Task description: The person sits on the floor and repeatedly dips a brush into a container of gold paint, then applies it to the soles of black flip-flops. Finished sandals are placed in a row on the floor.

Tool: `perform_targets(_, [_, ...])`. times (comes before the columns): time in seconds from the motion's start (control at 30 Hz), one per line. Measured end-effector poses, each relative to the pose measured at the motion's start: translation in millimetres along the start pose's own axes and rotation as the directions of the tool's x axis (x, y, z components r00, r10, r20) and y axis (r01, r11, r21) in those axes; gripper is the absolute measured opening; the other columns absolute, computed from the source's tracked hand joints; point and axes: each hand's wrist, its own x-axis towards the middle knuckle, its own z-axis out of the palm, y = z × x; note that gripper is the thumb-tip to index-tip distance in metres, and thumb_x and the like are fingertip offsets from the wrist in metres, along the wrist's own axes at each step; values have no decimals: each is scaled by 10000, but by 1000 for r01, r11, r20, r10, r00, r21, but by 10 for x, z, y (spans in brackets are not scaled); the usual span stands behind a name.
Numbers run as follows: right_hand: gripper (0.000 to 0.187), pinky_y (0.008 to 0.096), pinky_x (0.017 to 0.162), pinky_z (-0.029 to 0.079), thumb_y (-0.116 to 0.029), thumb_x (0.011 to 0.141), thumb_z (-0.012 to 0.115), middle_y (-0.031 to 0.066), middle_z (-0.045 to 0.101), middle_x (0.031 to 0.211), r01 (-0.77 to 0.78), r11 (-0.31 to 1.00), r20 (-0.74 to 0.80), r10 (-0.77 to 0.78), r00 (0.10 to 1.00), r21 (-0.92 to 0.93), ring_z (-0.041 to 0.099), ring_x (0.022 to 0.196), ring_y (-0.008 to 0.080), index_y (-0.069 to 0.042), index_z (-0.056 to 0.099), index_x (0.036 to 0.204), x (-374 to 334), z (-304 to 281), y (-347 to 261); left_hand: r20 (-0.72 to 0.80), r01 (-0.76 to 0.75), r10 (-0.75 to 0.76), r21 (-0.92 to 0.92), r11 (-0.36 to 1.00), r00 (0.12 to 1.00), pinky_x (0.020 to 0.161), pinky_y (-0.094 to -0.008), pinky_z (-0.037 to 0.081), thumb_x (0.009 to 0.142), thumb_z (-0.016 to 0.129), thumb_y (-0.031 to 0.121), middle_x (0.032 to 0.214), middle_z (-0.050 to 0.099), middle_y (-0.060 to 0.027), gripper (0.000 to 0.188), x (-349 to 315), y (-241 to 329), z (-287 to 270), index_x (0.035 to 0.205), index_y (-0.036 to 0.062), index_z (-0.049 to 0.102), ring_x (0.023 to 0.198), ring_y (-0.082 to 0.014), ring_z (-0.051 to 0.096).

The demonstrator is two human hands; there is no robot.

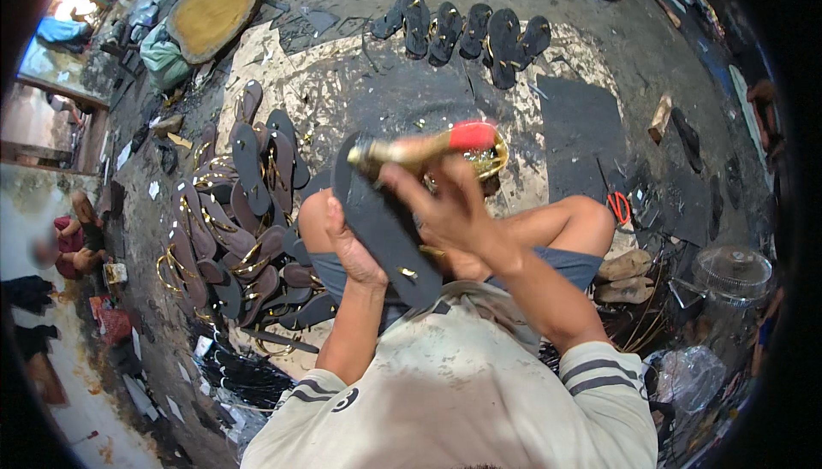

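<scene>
Left hand (360, 259) grasps black sole (384, 234), right hand (454, 212) grips blurred red-ended tool (421, 149) near its 11 o'clock end; steady bracing probably works best.

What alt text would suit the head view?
A seated person's left hand holds a dark sandal sole; the right hand holds a blurred, red-ended tool over its far end. Sandals, many gold-strapped, lie heaped at left.

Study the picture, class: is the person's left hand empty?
No, the left hand holds a dark sandal sole along its left edge.
</scene>
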Motion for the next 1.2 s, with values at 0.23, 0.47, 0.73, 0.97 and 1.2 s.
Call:
perform_targets(0.23, [325,329,862,520,-203,903,734,136,703,1073,-272,955,119,258,959,118,685,979,228,7,667,1143,-56,-97,109,-157,21,-32,-73,997,987,940,-429,550,971,484,557,1296,620,-137,627,-22,-64,-68,1363,71,538,1111,-297,637])
perform_targets(0.47, [329,449,799,521,-296,879,727,211,702,974,-412,739,229,595,771,-534,681,906,367,17,680,969,-399,-574,1798,-190,255,-247,19,967,950,825,-469,571,923,408,734,1303,595,-211,863,-556,12,-333,1438,44,457,1049,-345,650])
perform_targets(0.73, [354,390,818,541,-276,883,747,164,731,1009,-475,858,156,505,849,-193,705,907,271,14,690,1077,-277,-507,1936,-385,299,-167,314,901,908,841,-362,563,911,410,762,1360,558,-167,891,-1221,-57,-402,1444,48,440,1074,-245,648])
perform_targets(0.97, [265,426,801,513,-289,869,755,150,715,857,-274,422,114,694,711,-864,686,862,308,-41,748,963,-410,-1791,1543,-305,217,-123,297,930,945,745,-290,548,936,426,719,1147,649,-105,803,-360,-73,-673,1334,27,522,858,-164,637])
perform_targets(1.2, [283,273,794,503,-252,963,679,53,705,951,-601,720,-106,667,737,349,625,861,106,25,701,1016,-45,-896,50,-185,5,51,291,957,982,724,-341,580,985,504,563,1007,684,-83,539,576,-284,-321,1168,69,619,858,-185,676])
